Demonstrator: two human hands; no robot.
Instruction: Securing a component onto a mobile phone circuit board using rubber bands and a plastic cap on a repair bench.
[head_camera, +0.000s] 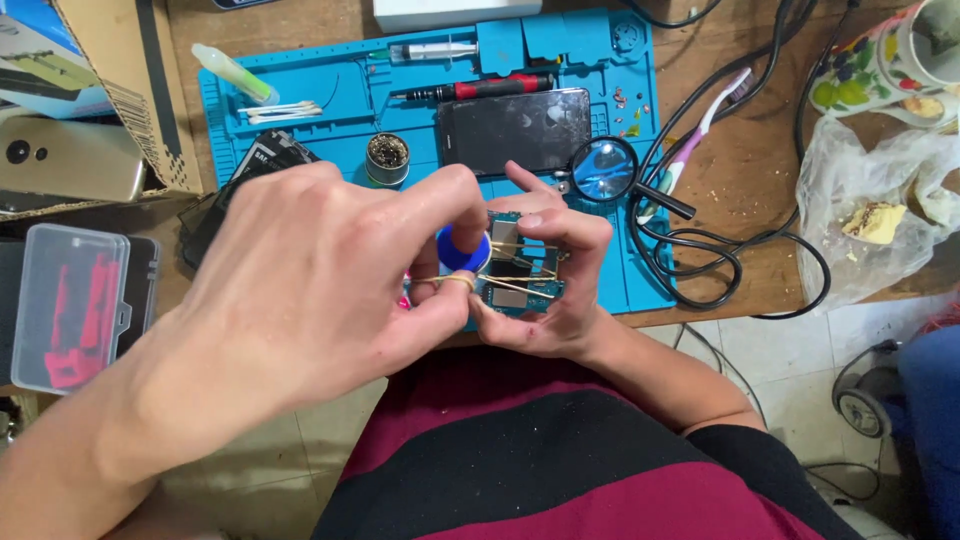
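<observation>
The right hand (555, 290) is grasping a small circuit board (520, 275) by its edges, thumb underneath and fingers curling over the far side, holding it above the near edge of the worktop (760, 180). Rubber bands (515, 287) are crossing the board's face. The left hand (320, 270) is closing its grip on a round blue piece (462, 250), pinching it between thumb and forefinger; a band is also looping over its thumb. The blue piece is sitting right at the board's left edge, touching or just beside it, so the two grips are almost meeting. The board's long axis is running roughly away from the person. Beyond both grips a dark phone (512, 130), a magnifying glass (605, 168) and a red-handled screwdriver (480, 88) are lying on the blue mat (640, 270).
</observation>
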